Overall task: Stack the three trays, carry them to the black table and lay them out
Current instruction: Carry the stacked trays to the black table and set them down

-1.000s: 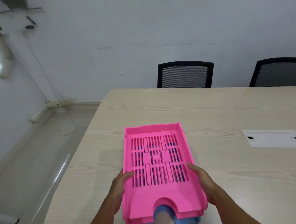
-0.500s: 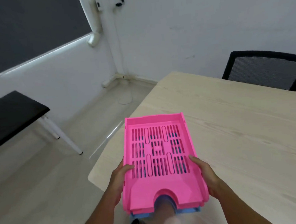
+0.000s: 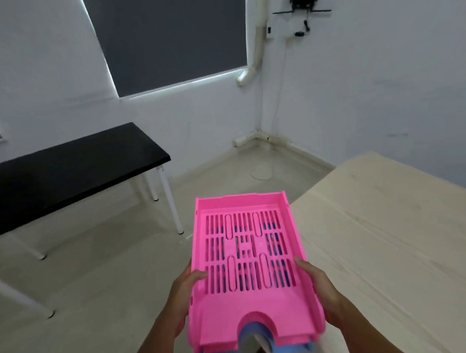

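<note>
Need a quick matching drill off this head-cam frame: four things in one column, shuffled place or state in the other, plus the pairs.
1. top pink tray
2. blue tray
3. black table
4. wooden table

A. bottom of the stack
B. left, by the wall
C. held at both sides by left hand and right hand
D. right of the stack

Pairs: 1-C, 2-A, 3-B, 4-D

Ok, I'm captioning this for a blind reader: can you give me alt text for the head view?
Two hands, left hand and right hand, hold a stack of trays, pink on top and blue at the bottom, above the floor. A black table stands ahead to the left; a light wooden table is on the right.
</note>
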